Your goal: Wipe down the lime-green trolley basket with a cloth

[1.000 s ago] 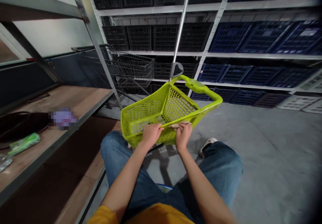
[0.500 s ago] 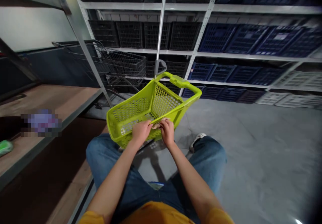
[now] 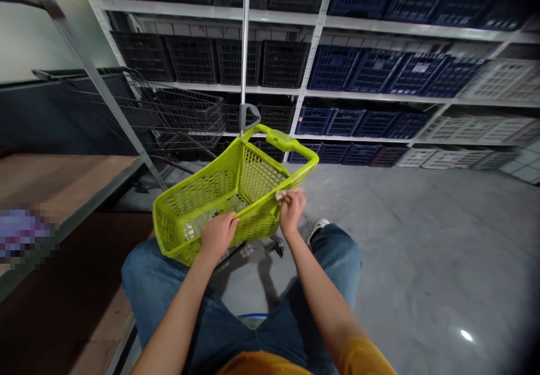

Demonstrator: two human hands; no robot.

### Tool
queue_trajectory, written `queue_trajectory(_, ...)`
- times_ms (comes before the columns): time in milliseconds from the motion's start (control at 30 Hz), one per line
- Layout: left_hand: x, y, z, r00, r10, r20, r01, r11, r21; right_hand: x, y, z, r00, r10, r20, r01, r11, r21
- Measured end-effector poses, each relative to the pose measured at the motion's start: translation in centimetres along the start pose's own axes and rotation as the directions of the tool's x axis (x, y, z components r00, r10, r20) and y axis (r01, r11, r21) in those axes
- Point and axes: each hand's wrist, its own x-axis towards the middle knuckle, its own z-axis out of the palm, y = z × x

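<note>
A lime-green plastic shopping cart (image 3: 257,209) with latticed walls stands between my knees, its handle pointing to the far right. My left hand (image 3: 218,234) is closed over the cart's near rim, fingers on the inside. Farther right along that same rim, my right hand (image 3: 292,209) pinches a crumpled beige cloth (image 3: 282,195) against the side, just below the handle end. Part of the cloth is hidden by my fingers. The cart's basket holds nothing that I can see. One black caster (image 3: 277,245) shows beneath it.
Beyond the cart, white metal shelving (image 3: 312,54) carries black, blue and white crates. A wire shopping cart (image 3: 181,111) stands behind on the left. Close on my left runs a wooden shelf (image 3: 84,178) with a metal edge, bearing a blurred purple item (image 3: 23,230). A grey pole (image 3: 245,43) rises behind the green cart.
My right hand has slid right along the rim with the cloth, away from my left hand, which still grips the rim. The view has shifted to the right.
</note>
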Motion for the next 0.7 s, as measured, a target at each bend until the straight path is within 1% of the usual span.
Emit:
queue_trajectory(33, 0.0, 0.0, 0.0, 1.000, 0.004, -0.006, -0.004, 1.000, 0.003, -2.2, 0.6, 0.2, 0.996, -0.014, 0.093, 0.016, 1.000, -0.018)
queue_trajectory(100, -0.1, -0.1, 0.0, 1.000, 0.007, -0.011, -0.007, 1.000, 0.013, -6.3, 1.7, 0.1, 0.988, -0.017, 0.152, 0.021, 1.000, -0.023)
queue_trajectory(133, -0.1, -0.1, 0.0, 1.000, 0.009, -0.010, -0.009, 1.000, 0.021, -7.7, 2.1, 0.0, 0.986, -0.007, 0.167, 0.010, 1.000, -0.018)
queue_trajectory(167, 0.0, -0.1, 0.0, 1.000, 0.011, -0.007, -0.011, 1.000, 0.029, -8.5, 2.5, -0.3, 0.985, 0.019, 0.169, -0.018, 1.000, -0.007)
queue_trajectory(200, 0.0, -0.1, 0.0, 1.000, 0.015, -0.004, -0.015, 0.999, 0.037, -8.5, 2.8, -0.5, 0.984, 0.056, 0.167, -0.058, 0.998, 0.003)
queue_trajectory(233, 0.0, -0.1, 0.0, 1.000, 0.019, -0.003, -0.019, 0.999, 0.042, -7.8, 2.9, -0.7, 0.982, 0.098, 0.160, -0.101, 0.995, 0.011)
queue_trajectory(300, 0.0, -0.1, 0.1, 1.000, 0.026, -0.010, -0.025, 0.999, 0.047, -4.4, 2.9, -1.2, 0.978, 0.178, 0.107, -0.181, 0.983, 0.026)
queue_trajectory(367, -0.1, -0.1, 0.3, 0.999, 0.030, -0.020, -0.029, 0.999, 0.046, 0.5, 2.4, -1.7, 0.977, 0.213, -0.005, -0.213, 0.976, 0.049)
queue_trajectory(400, -0.1, -0.2, 0.4, 0.999, 0.032, -0.022, -0.031, 0.998, 0.045, 2.9, 2.1, -1.9, 0.972, 0.220, -0.085, -0.214, 0.974, 0.075)
queue_trajectory(433, -0.1, -0.2, 0.5, 0.999, 0.034, -0.023, -0.033, 0.999, 0.044, 5.0, 1.7, -2.0, 0.968, 0.211, -0.138, -0.201, 0.976, 0.086)
queue_trajectory(467, -0.2, -0.2, 0.6, 0.999, 0.035, -0.022, -0.035, 0.999, 0.041, 6.5, 1.3, -2.1, 0.962, 0.205, -0.178, -0.192, 0.977, 0.088)
queue_trajectory(500, -0.3, -0.2, 0.7, 0.999, 0.039, -0.022, -0.038, 0.999, 0.038, 7.2, 0.9, -2.2, 0.959, 0.197, -0.205, -0.183, 0.979, 0.085)
queue_trajectory(533, -0.3, -0.2, 0.7, 0.999, 0.043, -0.023, -0.043, 0.999, 0.033, 7.2, 0.6, -2.0, 0.957, 0.195, -0.216, -0.182, 0.980, 0.077)
queue_trajectory(567, -0.4, -0.2, 0.8, 0.998, 0.049, -0.026, -0.048, 0.998, 0.029, 6.3, 0.5, -1.8, 0.954, 0.202, -0.221, -0.191, 0.979, 0.069)
queue_trajectory(600, -0.5, -0.2, 0.7, 0.998, 0.055, -0.029, -0.054, 0.998, 0.026, 4.8, 0.4, -1.4, 0.951, 0.216, -0.220, -0.208, 0.976, 0.060)
queue_trajectory(700, -0.6, -0.1, 0.6, 0.997, 0.063, -0.033, -0.062, 0.998, 0.032, -2.4, 1.0, 0.0, 0.937, 0.283, -0.204, -0.287, 0.958, 0.012)
